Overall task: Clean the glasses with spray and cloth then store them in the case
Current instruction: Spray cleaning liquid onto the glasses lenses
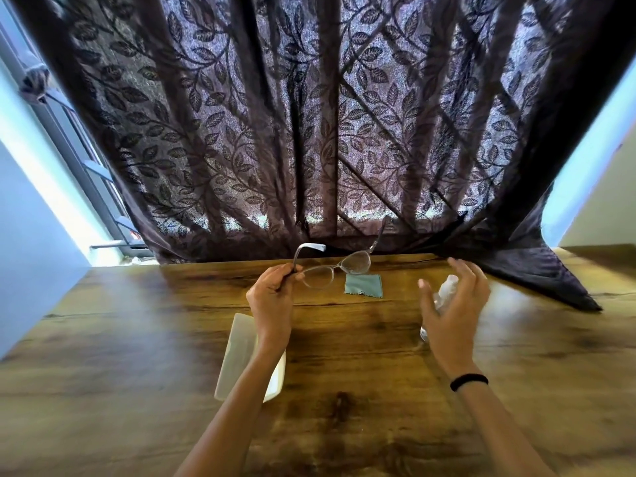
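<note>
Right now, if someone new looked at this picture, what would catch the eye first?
Probably the dark leaf-patterned curtain, which fills the whole upper half and drapes onto the far edge of the wooden table. Next, the clear-framed glasses, held up by one temple in the left hand above the table's far middle. The right hand is open around a clear spray bottle, with a small teal cloth between the hands.

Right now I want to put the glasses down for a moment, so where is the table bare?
Bare wood lies left of the case, and between the forearms toward the near edge of the table. It is crowded farther back: the cloth beneath the glasses, the spray bottle by the right hand, curtain beyond.
</note>
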`<state>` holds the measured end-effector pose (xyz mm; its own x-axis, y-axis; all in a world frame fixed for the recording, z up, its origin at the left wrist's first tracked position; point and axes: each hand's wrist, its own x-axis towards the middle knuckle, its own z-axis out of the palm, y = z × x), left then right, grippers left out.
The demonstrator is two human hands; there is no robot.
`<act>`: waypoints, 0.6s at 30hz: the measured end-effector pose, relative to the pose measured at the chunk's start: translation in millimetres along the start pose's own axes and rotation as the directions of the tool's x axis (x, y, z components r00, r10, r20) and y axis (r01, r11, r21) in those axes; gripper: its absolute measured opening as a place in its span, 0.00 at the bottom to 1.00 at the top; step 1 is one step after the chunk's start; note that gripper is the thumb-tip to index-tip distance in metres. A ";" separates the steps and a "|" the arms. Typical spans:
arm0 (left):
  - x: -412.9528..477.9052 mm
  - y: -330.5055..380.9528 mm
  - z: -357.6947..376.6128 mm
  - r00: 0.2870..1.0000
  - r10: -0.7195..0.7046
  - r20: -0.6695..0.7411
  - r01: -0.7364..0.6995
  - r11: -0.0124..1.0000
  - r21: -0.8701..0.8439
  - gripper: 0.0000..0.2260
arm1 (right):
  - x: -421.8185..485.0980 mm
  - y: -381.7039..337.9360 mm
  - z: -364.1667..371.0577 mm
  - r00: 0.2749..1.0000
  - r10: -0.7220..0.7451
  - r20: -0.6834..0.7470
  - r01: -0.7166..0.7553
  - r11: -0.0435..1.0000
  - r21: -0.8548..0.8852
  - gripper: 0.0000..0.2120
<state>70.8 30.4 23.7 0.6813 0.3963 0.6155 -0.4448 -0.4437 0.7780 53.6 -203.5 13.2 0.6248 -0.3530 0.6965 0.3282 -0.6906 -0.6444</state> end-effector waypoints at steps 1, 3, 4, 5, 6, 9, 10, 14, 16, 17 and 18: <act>1.3 0.0 -0.7 1.000 -0.008 -0.010 0.008 1.000 -0.002 0.08 | 3.1 -5.4 1.2 0.995 -0.096 -0.020 0.095 0.995 -0.043 0.17; 3.5 -0.1 -2.6 0.999 -0.019 -0.029 0.019 1.000 -0.008 0.08 | 7.6 -14.6 6.8 0.962 -0.271 0.013 0.271 0.957 -0.101 0.11; 4.4 -0.2 -3.4 0.999 -0.021 -0.033 0.020 1.000 -0.005 0.08 | 8.8 -18.4 11.8 0.949 -0.310 0.059 0.315 0.944 -0.095 0.09; 5.2 -0.1 -4.1 0.999 -0.018 -0.034 0.018 1.000 0.000 0.08 | 9.2 -21.9 17.6 0.943 -0.312 0.113 0.322 0.943 -0.080 0.07; 6.2 -0.2 -4.7 0.999 -0.014 -0.034 0.014 1.000 0.007 0.07 | 9.1 -24.0 24.8 0.944 -0.285 0.168 0.300 0.951 -0.071 0.06; 10.5 -0.4 -6.9 1.000 -0.007 -0.024 0.007 1.000 0.022 0.06 | 11.6 -21.3 50.7 0.930 -0.123 0.346 0.162 0.983 -0.085 0.07; 12.4 -0.5 -7.7 1.000 -0.010 -0.019 0.010 1.000 0.022 0.07 | 14.1 -17.0 58.9 0.911 -0.069 0.407 0.117 0.988 -0.096 0.07; 20.5 -4.9 -10.0 1.000 -0.006 -0.012 0.006 1.000 0.021 0.07 | 28.5 6.9 88.6 0.831 0.124 0.543 -0.031 0.984 -0.177 0.07; 23.8 -6.6 -10.1 1.000 -0.014 -0.016 0.015 1.000 0.019 0.07 | 34.1 18.1 100.4 0.774 0.218 0.595 -0.080 0.965 -0.250 0.06; 25.1 -7.5 -9.7 1.000 -0.019 -0.018 0.020 1.000 0.022 0.07 | 36.0 23.1 106.0 0.742 0.260 0.618 -0.097 0.954 -0.285 0.07; 26.1 -8.7 -9.3 1.000 -0.021 -0.018 0.021 0.999 0.027 0.07 | 37.5 27.7 111.3 0.711 0.300 0.637 -0.110 0.941 -0.320 0.10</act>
<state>87.0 52.1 34.2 0.6800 0.4196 0.6013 -0.4141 -0.4570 0.7872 164.9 -165.5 -13.7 0.9933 -0.0558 0.1009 0.0135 -0.8130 -0.5821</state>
